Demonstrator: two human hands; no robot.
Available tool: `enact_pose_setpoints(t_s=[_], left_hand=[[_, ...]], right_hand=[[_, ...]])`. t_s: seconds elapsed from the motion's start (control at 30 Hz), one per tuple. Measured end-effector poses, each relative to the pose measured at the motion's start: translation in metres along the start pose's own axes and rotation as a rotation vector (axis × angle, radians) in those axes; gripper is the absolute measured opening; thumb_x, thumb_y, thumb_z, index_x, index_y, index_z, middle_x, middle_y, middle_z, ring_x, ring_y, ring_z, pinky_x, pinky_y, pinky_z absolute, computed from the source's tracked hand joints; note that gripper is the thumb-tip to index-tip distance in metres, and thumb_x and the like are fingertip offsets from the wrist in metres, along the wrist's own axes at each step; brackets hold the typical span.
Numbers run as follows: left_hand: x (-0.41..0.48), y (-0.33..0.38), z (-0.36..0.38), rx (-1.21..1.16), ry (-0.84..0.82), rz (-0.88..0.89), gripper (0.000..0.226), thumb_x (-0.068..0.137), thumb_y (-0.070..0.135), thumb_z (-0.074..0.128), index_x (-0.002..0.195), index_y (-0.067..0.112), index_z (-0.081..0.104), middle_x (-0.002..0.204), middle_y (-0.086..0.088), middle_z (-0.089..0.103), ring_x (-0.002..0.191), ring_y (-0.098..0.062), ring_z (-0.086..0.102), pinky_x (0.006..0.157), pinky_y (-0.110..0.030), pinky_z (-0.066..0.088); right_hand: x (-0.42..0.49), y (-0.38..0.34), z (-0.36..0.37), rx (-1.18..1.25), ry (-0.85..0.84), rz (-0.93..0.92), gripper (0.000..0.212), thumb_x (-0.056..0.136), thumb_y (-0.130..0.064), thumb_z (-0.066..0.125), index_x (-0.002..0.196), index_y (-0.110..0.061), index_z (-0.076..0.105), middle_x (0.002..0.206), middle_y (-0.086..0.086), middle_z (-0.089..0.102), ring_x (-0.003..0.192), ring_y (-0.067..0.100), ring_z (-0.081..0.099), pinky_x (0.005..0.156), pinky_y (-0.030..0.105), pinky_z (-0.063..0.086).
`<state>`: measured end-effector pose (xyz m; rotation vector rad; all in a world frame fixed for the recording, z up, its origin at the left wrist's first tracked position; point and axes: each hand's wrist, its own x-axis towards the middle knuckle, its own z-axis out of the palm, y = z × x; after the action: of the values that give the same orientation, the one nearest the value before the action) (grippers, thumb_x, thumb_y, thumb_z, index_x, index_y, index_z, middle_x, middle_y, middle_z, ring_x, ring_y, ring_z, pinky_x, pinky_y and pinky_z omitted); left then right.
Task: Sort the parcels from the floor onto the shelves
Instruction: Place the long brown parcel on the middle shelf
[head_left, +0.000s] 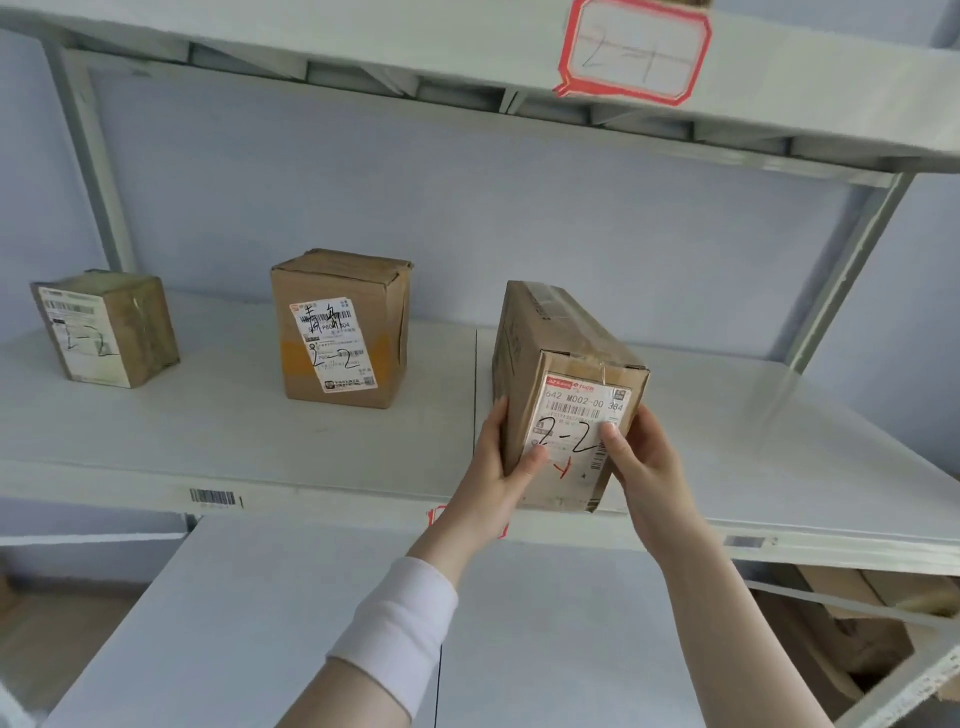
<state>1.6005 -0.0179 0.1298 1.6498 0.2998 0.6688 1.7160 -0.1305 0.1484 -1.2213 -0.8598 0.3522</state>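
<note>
Sliding my 2-2 parcel back onto the middle shelf, right of two boxes also marked 2-2; best push it squarely in so it clears the front edge. Left hand and right hand clamp its sides, thumbs on the label.

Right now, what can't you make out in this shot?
All in the head view:
- The lower tag is mostly hidden behind the left hand.
- The label on the held box is partly covered by the thumbs of the left hand and right hand, and its small print is blurred.
- The top tag is cut by the top edge, and its writing is faint.
- The cartons are hidden by the shelf and cut by the right edge.
</note>
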Motion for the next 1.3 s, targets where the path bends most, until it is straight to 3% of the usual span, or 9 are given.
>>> enact_pose_setpoints(t_s=[0.13, 0.27, 0.4, 0.57, 0.7, 0.87, 1.0, 1.2, 1.3], left_hand=[[0.027, -0.019, -0.012, 0.062, -0.030, -0.027, 0.054, 0.094, 0.028, 0.050, 0.136, 0.040, 0.018, 0.127, 0.029, 0.039, 0.111, 0.018, 0.041, 0.086, 0.004, 0.035], [0.043, -0.035, -0.019, 0.101, -0.025, -0.047, 0.067, 0.092, 0.027, 0.054, 0.148, 0.025, 0.016, 0.141, 0.017, 0.039, 0.125, 0.005, 0.038, 0.102, -0.010, 0.032], [0.056, -0.045, -0.021, 0.128, -0.013, -0.062, 0.073, 0.090, 0.029, 0.057, 0.150, 0.023, 0.014, 0.147, 0.012, 0.036, 0.132, 0.000, 0.036, 0.110, -0.021, 0.030], [0.067, -0.046, -0.020, 0.152, -0.021, -0.080, 0.071, 0.091, 0.024, 0.057, 0.149, 0.023, 0.015, 0.140, 0.013, 0.042, 0.125, 0.000, 0.040, 0.101, -0.011, 0.035], [0.073, -0.046, -0.022, 0.160, -0.020, -0.084, 0.071, 0.091, 0.024, 0.057, 0.149, 0.023, 0.015, 0.142, 0.011, 0.042, 0.126, 0.000, 0.041, 0.107, -0.020, 0.033], [0.077, -0.044, -0.022, 0.194, -0.021, -0.079, 0.065, 0.092, 0.020, 0.057, 0.147, 0.024, 0.021, 0.129, 0.021, 0.046, 0.116, 0.009, 0.044, 0.096, -0.004, 0.035], [0.078, -0.039, -0.025, 0.247, -0.022, -0.081, 0.061, 0.091, 0.025, 0.058, 0.144, 0.026, 0.027, 0.126, 0.023, 0.047, 0.112, 0.009, 0.046, 0.087, 0.000, 0.038], [0.074, -0.037, -0.022, 0.301, 0.089, -0.062, 0.064, 0.083, 0.024, 0.069, 0.135, 0.030, 0.034, 0.119, 0.024, 0.048, 0.112, 0.005, 0.046, 0.096, -0.017, 0.039], [0.077, -0.038, -0.021, 0.316, 0.130, -0.063, 0.068, 0.081, 0.022, 0.071, 0.138, 0.021, 0.034, 0.119, 0.018, 0.053, 0.112, 0.001, 0.049, 0.096, -0.020, 0.042]], right_hand=[[0.024, 0.027, -0.002, 0.003, 0.005, 0.004, 0.037, 0.082, -0.026, 0.058, 0.118, -0.018, 0.055, 0.112, -0.006, 0.068, 0.111, 0.015, 0.059, 0.089, 0.028, 0.051], [0.037, 0.045, -0.003, 0.002, -0.016, 0.009, 0.044, 0.079, -0.037, 0.068, 0.116, -0.019, 0.055, 0.112, -0.006, 0.068, 0.111, 0.014, 0.060, 0.093, 0.030, 0.051], [0.049, 0.058, -0.008, 0.012, -0.038, 0.019, 0.030, 0.086, -0.018, 0.059, 0.115, -0.019, 0.054, 0.110, -0.008, 0.068, 0.110, 0.012, 0.060, 0.093, 0.029, 0.049], [0.059, 0.062, -0.012, 0.009, -0.046, 0.039, 0.040, 0.086, -0.025, 0.063, 0.122, -0.014, 0.051, 0.116, -0.004, 0.065, 0.113, 0.013, 0.058, 0.092, 0.027, 0.049], [0.066, 0.063, -0.013, -0.003, -0.054, 0.036, 0.045, 0.083, -0.017, 0.056, 0.126, -0.007, 0.046, 0.116, -0.002, 0.064, 0.111, 0.009, 0.059, 0.089, 0.023, 0.049], [0.071, 0.065, -0.015, -0.045, -0.059, 0.039, 0.049, 0.085, -0.015, 0.060, 0.130, -0.005, 0.044, 0.123, 0.003, 0.061, 0.116, 0.012, 0.056, 0.091, 0.022, 0.048], [0.073, 0.063, -0.017, -0.080, -0.054, 0.058, 0.049, 0.082, -0.016, 0.059, 0.129, -0.010, 0.047, 0.125, 0.004, 0.061, 0.120, 0.014, 0.054, 0.097, 0.028, 0.047], [0.065, 0.074, -0.020, -0.196, -0.052, 0.144, 0.046, 0.083, 0.005, 0.062, 0.127, -0.006, 0.050, 0.114, -0.005, 0.064, 0.098, -0.015, 0.058, 0.078, 0.006, 0.048], [0.064, 0.078, -0.020, -0.251, -0.016, 0.169, 0.041, 0.082, 0.006, 0.063, 0.120, -0.009, 0.053, 0.107, -0.004, 0.065, 0.091, -0.016, 0.059, 0.074, 0.006, 0.048]])
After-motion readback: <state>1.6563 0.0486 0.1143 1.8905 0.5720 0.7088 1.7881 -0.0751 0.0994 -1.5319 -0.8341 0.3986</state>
